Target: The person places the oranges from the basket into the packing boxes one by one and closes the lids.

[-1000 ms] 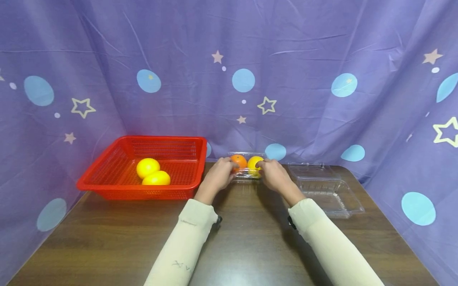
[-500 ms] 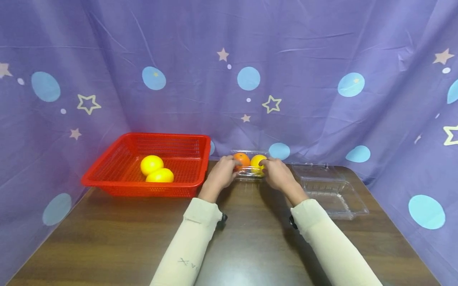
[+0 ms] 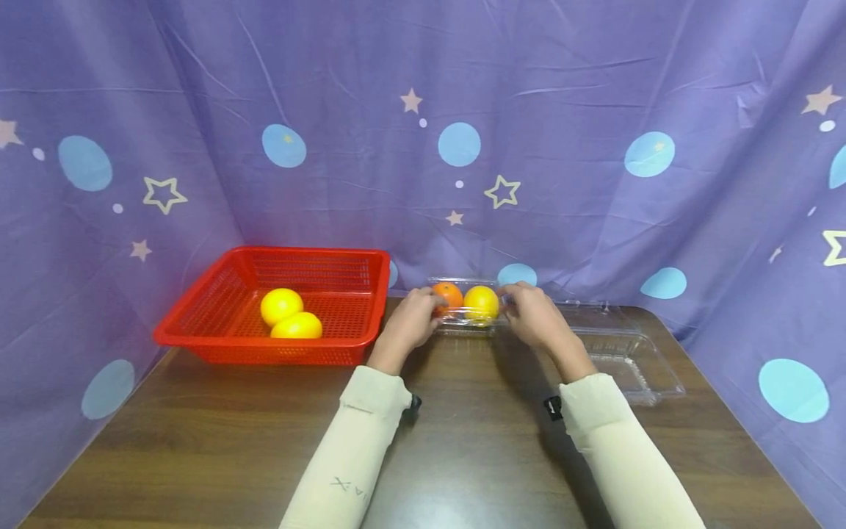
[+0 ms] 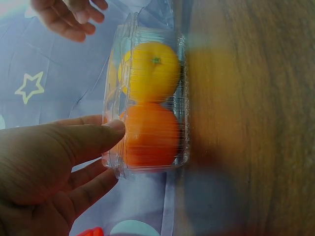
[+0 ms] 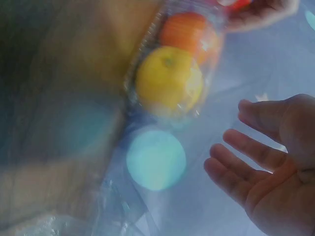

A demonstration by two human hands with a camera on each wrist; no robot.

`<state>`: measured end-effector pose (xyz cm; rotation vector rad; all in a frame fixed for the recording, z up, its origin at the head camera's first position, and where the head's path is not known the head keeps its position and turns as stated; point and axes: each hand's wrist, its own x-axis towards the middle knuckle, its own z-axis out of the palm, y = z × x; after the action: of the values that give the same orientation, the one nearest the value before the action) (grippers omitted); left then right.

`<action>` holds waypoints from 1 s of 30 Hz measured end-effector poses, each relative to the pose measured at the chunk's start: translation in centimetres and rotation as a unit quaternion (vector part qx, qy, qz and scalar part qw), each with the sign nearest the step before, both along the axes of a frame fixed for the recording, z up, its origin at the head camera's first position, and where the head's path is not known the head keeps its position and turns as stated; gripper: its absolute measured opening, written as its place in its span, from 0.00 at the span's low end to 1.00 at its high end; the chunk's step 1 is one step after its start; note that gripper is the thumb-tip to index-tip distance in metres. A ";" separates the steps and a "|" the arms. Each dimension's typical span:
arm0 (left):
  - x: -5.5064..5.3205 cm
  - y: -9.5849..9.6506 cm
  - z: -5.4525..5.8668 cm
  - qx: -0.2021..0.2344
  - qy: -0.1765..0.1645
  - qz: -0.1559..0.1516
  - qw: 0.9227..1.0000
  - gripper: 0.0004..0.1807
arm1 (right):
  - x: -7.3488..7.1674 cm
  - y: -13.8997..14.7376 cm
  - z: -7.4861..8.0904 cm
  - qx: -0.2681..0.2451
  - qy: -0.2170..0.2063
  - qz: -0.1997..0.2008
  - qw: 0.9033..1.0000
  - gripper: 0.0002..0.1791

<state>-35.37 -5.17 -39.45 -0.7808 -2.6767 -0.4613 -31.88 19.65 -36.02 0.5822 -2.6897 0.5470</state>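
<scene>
A clear plastic clamshell box stands at the back of the table, holding an orange at its left and a round yellow fruit at its right. Its lid lies over both fruits. My left hand grips the box's left end, the thumb on the lid's edge and the other fingers behind it. My right hand is off the box's right end, its fingers spread and loosely bent with nothing between them, as the right wrist view shows.
A red plastic basket with two yellow fruits stands on the left of the wooden table. Another clear box lies with its lid raised back at the right, behind my right forearm. A purple curtain hangs right behind the table.
My right hand has come away from the box's right end and moved a little to the right. My left hand has stayed at the left end.
</scene>
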 end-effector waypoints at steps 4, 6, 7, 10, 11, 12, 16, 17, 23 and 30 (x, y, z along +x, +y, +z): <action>0.0 0.0 0.0 0.001 0.004 -0.002 1.000 0.14 | 0.4 1.3 0.6 -0.008 -0.010 -0.019 1.000 0.18; 0.0 0.0 0.0 0.003 0.003 -0.004 1.000 0.14 | 0.7 2.1 0.9 -0.012 -0.019 -0.027 0.999 0.19; 0.0 0.0 0.0 0.003 0.002 -0.004 1.000 0.14 | 0.8 2.5 1.0 -0.014 -0.023 -0.029 0.999 0.20; 0.1 0.0 0.0 0.005 0.000 -0.003 1.000 0.13 | 1.3 3.6 1.4 -0.022 -0.032 -0.033 0.999 0.20; 0.1 0.0 0.0 0.005 0.000 -0.003 1.000 0.14 | 1.5 4.0 1.6 -0.024 -0.033 -0.034 0.999 0.20; 0.1 0.0 0.0 0.005 -0.001 -0.002 1.000 0.13 | 1.7 4.4 1.7 -0.027 -0.037 -0.035 0.998 0.21; 0.1 0.0 0.1 0.004 -0.003 -0.001 1.000 0.13 | 2.3 6.1 2.0 -0.032 -0.047 -0.046 0.997 0.21; 0.1 0.0 0.0 0.003 -0.004 -0.001 1.000 0.13 | 2.4 6.6 2.0 -0.032 -0.048 -0.049 0.997 0.21; -0.1 -0.1 -0.1 -0.003 -0.005 -0.002 1.000 0.13 | 3.1 9.5 2.0 -0.036 -0.054 -0.069 0.996 0.21; -0.1 -0.1 -0.1 -0.006 -0.003 -0.001 1.000 0.13 | 3.7 12.9 1.3 -0.032 -0.044 -0.102 0.993 0.21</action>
<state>-35.52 -5.27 -39.51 -0.7862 -2.6876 -0.4492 -28.16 32.59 -34.67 0.2688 -2.7599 0.6111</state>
